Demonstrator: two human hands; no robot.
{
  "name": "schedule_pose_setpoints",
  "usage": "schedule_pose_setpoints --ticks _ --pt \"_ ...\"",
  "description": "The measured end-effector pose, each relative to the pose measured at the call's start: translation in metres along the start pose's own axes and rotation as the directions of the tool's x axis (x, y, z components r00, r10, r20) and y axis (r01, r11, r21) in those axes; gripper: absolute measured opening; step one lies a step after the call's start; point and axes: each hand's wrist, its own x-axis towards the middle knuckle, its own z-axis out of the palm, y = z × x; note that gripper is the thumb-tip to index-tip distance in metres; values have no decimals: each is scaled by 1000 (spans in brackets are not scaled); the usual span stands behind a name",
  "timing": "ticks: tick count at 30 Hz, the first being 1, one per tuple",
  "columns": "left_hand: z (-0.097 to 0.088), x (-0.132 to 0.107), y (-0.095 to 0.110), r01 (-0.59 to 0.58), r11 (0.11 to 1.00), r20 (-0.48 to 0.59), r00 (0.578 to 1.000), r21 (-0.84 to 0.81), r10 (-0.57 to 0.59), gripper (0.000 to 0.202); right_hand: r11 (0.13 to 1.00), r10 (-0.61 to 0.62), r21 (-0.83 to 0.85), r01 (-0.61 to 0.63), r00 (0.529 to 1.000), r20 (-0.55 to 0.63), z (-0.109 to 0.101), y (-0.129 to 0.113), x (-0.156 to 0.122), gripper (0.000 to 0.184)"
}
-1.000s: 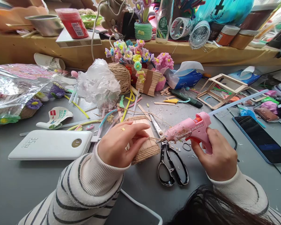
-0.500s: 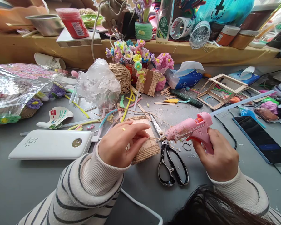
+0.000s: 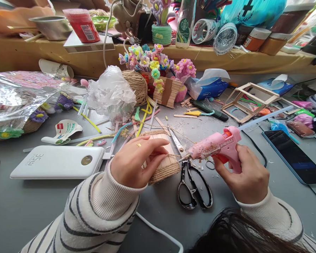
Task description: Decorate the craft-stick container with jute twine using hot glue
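Note:
My left hand (image 3: 137, 160) is closed over a small piece made of wooden craft sticks (image 3: 162, 142). Its thumb and forefinger pinch a strand of jute twine (image 3: 172, 155); more twine wraps the near edge of the piece. In my right hand (image 3: 249, 175) is a pink hot glue gun (image 3: 216, 144), fingers around its handle. The nozzle points left, just off the right end of the twine-wrapped edge. A translucent glue stick (image 3: 265, 117) juts from the gun's back. Black-handled scissors (image 3: 195, 189) lie under the nozzle, blades pointing away.
A white power bank (image 3: 58, 162) lies left of my left hand, a phone (image 3: 295, 156) to the right. Behind are a twine ball (image 3: 137, 86), crumpled plastic (image 3: 112, 91), fuzzy flowers (image 3: 155, 65) and a wooden stick frame (image 3: 250, 102). A cable (image 3: 160, 230) runs along the front.
The glue gun has shifted slightly right, drawing its nozzle back from the twine. The glue stick's far end is lower and further left. My left hand has stayed in place.

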Motion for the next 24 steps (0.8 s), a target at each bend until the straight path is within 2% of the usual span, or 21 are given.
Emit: schedule_pose_setpoints --ticks 4,10,24 --pt "1 1 1 7 1000 -13 1000 -7 -7 23 996 81 24 -83 996 42 1 -2 1 33" --pt "2 1 2 -3 1000 -22 1000 -2 3 23 982 159 93 -166 984 77 1 -2 3 33" --pt "1 0 0 -15 1000 -32 999 8 15 21 996 58 63 -60 998 33 -1 -2 2 26"
